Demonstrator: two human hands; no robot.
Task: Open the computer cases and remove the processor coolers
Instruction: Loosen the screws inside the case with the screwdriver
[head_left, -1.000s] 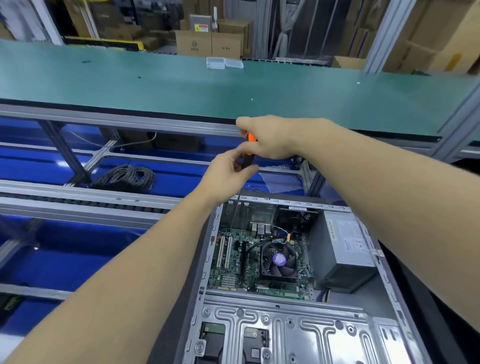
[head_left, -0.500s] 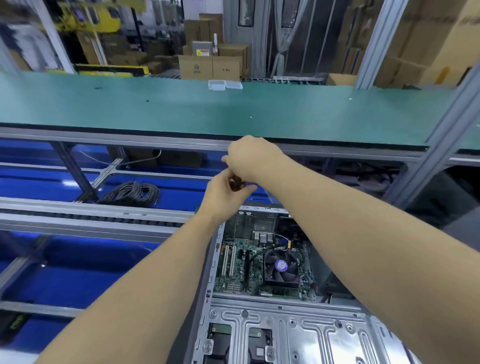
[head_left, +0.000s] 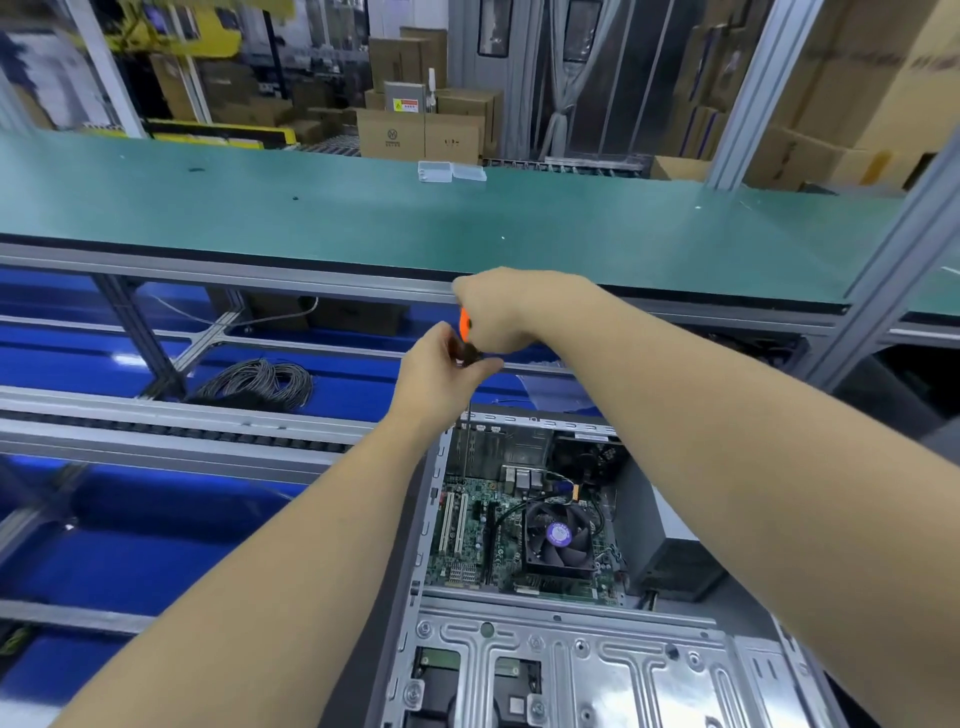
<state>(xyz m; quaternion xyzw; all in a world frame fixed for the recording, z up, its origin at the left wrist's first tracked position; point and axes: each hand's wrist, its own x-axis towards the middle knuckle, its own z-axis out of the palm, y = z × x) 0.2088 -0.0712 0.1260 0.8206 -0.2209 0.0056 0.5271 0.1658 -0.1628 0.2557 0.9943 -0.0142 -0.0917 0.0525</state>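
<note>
Head view, looking down past two bare forearms that reach out from the bottom corners. Nearest, the computer case (head_left: 519, 654) lies open on its side, its lower end cut off by the frame and its right wall hidden under the right forearm. Deeper inside sits the motherboard (head_left: 467, 540), and on it the processor cooler (head_left: 558, 538), a dark fan with a purple sticker at its hub. Just right of the fan a grey power supply (head_left: 670, 561) is half covered by the arm.

Above the far end of the case both hands meet on a screwdriver (head_left: 466, 332). The left hand (head_left: 441, 371) pinches the dark lower part of the handle with curled fingers. The right hand (head_left: 501, 309) is closed over the orange top, so most of the handle is hidden. A thin shaft drops towards the case's far edge; where its tip lands is too fine to make out.

Beyond, a coil of cable (head_left: 265, 382) lies on a blue shelf, then a green bench (head_left: 311, 213) with two small clear boxes (head_left: 451, 171), and blurred cardboard cartons (head_left: 421, 135) behind.
</note>
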